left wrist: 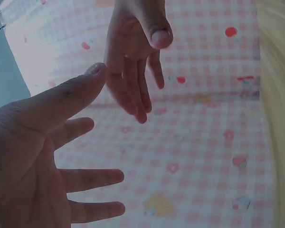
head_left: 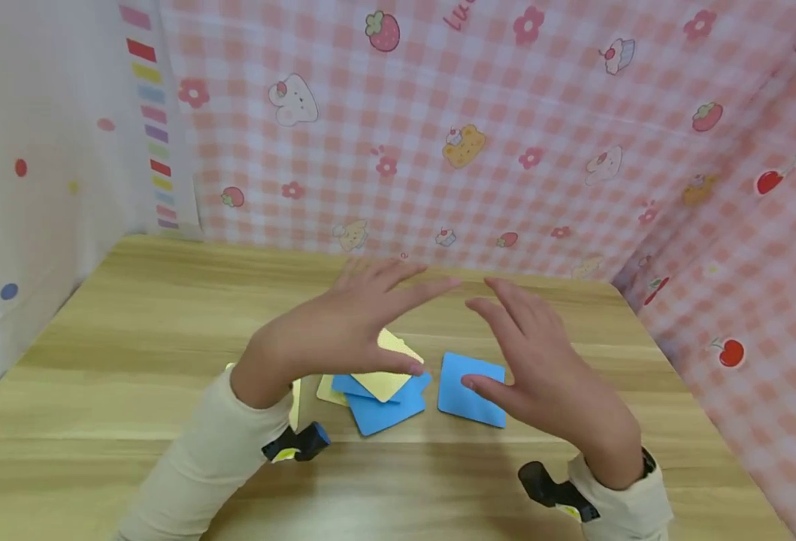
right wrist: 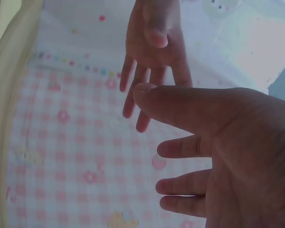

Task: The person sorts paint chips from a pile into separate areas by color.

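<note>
Both bare hands are raised over the table, palms facing each other, with nothing in them. In the head view the left hand (head_left: 343,323) has its fingers spread above a loose pile of square cards and hides part of it. A yellow card (head_left: 392,383) lies on top of the pile, over several blue cards (head_left: 385,415) and another yellow one. The right hand (head_left: 540,361), fingers spread too, overlaps a separate blue card (head_left: 465,391) to the right of the pile. Each wrist view shows the hands apart, the left hand's thumb (left wrist: 66,99) and the right hand's thumb (right wrist: 190,107) extended.
A wood-grain table (head_left: 167,323) carries the cards. Behind it and on the right stand pink checked walls (head_left: 398,113); a white dotted sheet (head_left: 46,150) covers the left side. More yellow card (head_left: 295,406) shows beside the left sleeve. Each wrist wears a black camera strap (head_left: 556,492).
</note>
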### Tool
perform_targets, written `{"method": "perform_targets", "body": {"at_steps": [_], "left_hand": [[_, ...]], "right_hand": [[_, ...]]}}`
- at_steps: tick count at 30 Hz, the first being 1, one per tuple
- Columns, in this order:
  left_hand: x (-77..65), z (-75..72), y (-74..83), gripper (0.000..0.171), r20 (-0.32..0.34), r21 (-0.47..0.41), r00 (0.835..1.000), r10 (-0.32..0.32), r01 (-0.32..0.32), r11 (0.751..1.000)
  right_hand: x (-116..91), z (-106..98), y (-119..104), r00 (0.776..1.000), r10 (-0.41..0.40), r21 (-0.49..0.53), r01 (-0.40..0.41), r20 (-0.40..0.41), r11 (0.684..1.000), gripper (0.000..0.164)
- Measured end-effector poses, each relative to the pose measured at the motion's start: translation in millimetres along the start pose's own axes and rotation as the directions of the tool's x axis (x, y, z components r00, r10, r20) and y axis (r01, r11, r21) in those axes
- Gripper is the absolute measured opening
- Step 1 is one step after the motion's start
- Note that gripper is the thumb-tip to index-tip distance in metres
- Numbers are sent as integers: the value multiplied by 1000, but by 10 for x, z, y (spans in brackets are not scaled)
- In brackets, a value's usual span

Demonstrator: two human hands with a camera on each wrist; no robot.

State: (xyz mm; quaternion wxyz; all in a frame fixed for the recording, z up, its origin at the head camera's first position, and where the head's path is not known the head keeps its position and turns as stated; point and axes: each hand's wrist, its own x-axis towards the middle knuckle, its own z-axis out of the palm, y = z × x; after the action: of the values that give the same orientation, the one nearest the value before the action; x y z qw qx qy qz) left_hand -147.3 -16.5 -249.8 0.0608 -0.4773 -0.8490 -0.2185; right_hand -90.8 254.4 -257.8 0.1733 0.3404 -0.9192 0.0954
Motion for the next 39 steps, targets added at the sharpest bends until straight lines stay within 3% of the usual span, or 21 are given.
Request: {"method": "perform_targets", "body": {"at_steps": [5, 9, 12, 15, 17, 20, 22, 24, 26, 29, 32, 36, 38, 39], "left_hand": [[-340, -194, -110, 95, -73, -12, 997, -12, 11, 1000], [-392, -191, -227, 98, -89, -22, 996, 26, -29, 999], [-264, -33, -411, 102, -6, -111, 998, 64, -65, 992], [-102, 200, -644, 105, 137, -238, 987, 87, -53, 970], [-26, 368, -799, 106, 232, -295, 970, 78, -7, 956], [33, 605, -983, 106, 367, -326, 930, 8, 120, 938], [50, 744, -1070, 105, 442, -327, 895, -57, 220, 919], [50, 859, -1128, 105, 508, -332, 851, -134, 337, 881], [45, 936, -1164, 104, 549, -297, 813, -194, 407, 864], [38, 987, -1181, 101, 580, -231, 775, -251, 452, 861], [49, 969, -1173, 99, 580, -157, 770, -266, 426, 891], [37, 889, -1150, 99, 569, -129, 773, -282, 422, 897], [14, 817, -1128, 100, 544, -120, 789, -286, 410, 904], [0, 763, -1113, 100, 526, -112, 803, -279, 391, 914]], "right_hand": [[303, 30, -170, 997, -81, -24, 81, -8, 996, 79], [409, 41, -188, 997, -79, -22, 79, -10, 997, 79], [407, 125, -144, 999, -13, -10, 13, 40, 1000, 78], [404, 320, -97, 984, 85, 15, -88, 156, 996, 76], [430, 503, -76, 953, 151, 29, -164, 264, 986, 75], [491, 799, -57, 888, 220, 40, -257, 404, 966, 71], [524, 978, -54, 840, 260, 32, -313, 477, 949, 67], [540, 1134, -55, 794, 296, 20, -361, 530, 932, 66], [550, 1252, -69, 757, 319, 5, -392, 570, 920, 67], [564, 1368, -89, 732, 329, -25, -393, 597, 919, 71], [583, 1410, -104, 741, 316, -49, -359, 593, 932, 72], [620, 1383, -97, 777, 291, -46, -321, 558, 946, 69], [637, 1314, -82, 807, 265, -16, -303, 527, 953, 65], [644, 1259, -70, 833, 236, 14, -280, 501, 960, 63]]}}
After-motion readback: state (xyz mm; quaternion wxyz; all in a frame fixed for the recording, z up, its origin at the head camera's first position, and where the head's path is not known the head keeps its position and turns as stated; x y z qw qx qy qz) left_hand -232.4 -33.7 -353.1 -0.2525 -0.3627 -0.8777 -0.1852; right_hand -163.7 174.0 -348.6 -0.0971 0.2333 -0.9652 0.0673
